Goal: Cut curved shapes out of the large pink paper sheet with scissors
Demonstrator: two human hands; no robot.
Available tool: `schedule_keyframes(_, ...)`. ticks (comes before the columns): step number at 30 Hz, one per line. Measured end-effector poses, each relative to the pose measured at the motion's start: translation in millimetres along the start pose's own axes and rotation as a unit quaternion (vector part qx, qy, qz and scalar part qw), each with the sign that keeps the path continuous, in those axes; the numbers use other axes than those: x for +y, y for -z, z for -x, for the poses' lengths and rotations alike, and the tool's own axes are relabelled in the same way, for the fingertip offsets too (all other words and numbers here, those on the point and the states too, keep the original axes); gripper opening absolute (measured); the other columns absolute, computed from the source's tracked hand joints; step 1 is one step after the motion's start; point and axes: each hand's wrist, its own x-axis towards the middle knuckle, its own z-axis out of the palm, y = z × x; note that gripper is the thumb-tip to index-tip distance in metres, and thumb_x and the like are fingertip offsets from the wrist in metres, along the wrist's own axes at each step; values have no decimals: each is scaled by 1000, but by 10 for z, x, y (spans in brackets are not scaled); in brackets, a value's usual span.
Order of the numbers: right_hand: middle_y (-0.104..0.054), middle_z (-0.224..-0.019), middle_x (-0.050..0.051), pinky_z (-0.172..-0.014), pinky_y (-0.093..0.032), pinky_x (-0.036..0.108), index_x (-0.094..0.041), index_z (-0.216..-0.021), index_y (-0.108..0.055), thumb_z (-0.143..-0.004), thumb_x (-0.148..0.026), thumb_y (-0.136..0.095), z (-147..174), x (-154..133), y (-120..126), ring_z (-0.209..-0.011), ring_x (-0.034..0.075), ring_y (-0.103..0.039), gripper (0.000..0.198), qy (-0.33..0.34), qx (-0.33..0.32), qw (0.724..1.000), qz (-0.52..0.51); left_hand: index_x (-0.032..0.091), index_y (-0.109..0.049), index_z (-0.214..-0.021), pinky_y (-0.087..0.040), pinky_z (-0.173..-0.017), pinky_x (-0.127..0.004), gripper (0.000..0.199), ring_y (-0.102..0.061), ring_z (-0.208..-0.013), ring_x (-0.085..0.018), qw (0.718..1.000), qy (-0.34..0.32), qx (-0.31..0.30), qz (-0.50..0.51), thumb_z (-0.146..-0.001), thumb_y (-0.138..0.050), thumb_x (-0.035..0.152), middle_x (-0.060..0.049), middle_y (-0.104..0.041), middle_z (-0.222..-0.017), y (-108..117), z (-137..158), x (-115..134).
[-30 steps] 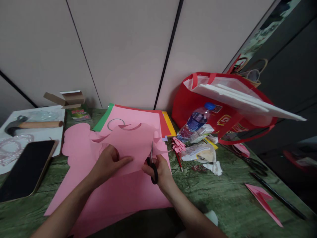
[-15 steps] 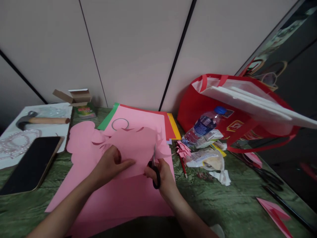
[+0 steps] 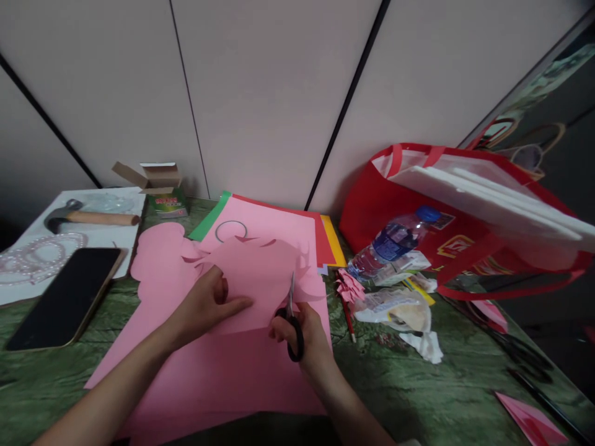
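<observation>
Between my hands is a piece of pink paper (image 3: 260, 272) with a curved cut edge, raised a little over larger pink sheets (image 3: 223, 371). My left hand (image 3: 209, 303) grips its left side, thumb on top and the other fingers curled, partly hidden by the paper. Black-handled scissors (image 3: 296, 347) sit in my right hand (image 3: 309, 334), fingers through the loops. Their blades point away from me at the paper's right edge. Scalloped pink paper shapes (image 3: 160, 254) lie to the left of my left hand.
At left are a phone (image 3: 69, 297), a hammer (image 3: 97, 218), bead strands (image 3: 41, 257) and an opened small box (image 3: 165, 198). On the right stand a red bag (image 3: 367, 204) and a tilted bottle (image 3: 390, 244), with a pink paper flower (image 3: 349, 288), a pencil (image 3: 348, 322) and black scissors (image 3: 525, 353).
The view has shifted slightly, so the surroundings appear farther right. My right hand and the scissors sit slightly lower relative to the paper; my left hand still holds it.
</observation>
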Motion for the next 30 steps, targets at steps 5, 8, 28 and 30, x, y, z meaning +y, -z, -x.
schedule_keyframes(5, -56, -49, -3, -41, -37, 22, -19, -75, -48, -58, -22, -65, 15, -50, -18, -43, 12, -49, 24, -18, 11, 1000, 11, 22, -34, -63, -20, -36, -19, 36, -27, -38, -6, 999, -5, -21, 35, -59, -65, 39, 13, -30, -45, 33, 6, 9)
schedule_keyframes(8, -56, -49, -4, -41, -37, 22, -18, -78, -48, -59, -22, -64, 25, -70, -17, -43, 12, -48, 25, -19, 9, 1000, 18, 22, -37, -75, -20, -37, -19, 34, -29, -38, -7, 997, -9, -46, 60, -63, -64, 39, 13, -29, -46, 44, 3, 2)
schedule_keyframes(28, -56, -48, -5, -40, -38, 22, -18, -80, -48, -57, -23, -64, 19, -44, -13, -42, 12, -50, 28, -19, 7, 1000, 8, 22, -34, -61, -21, -34, -19, 38, -30, -37, -6, 1000, 2, -10, 24, -57, -67, 42, 12, -32, -44, 23, 33, 7)
schedule_keyframes(30, -56, -47, -5, -39, -38, 22, -18, -81, -47, -57, -24, -64, 21, -45, -16, -42, 12, -50, 30, -20, 9, 1000, 8, 22, -36, -65, -21, -35, -19, 36, -30, -37, -6, 999, -2, -19, 31, -58, -66, 41, 13, -31, -45, 34, 34, 9)
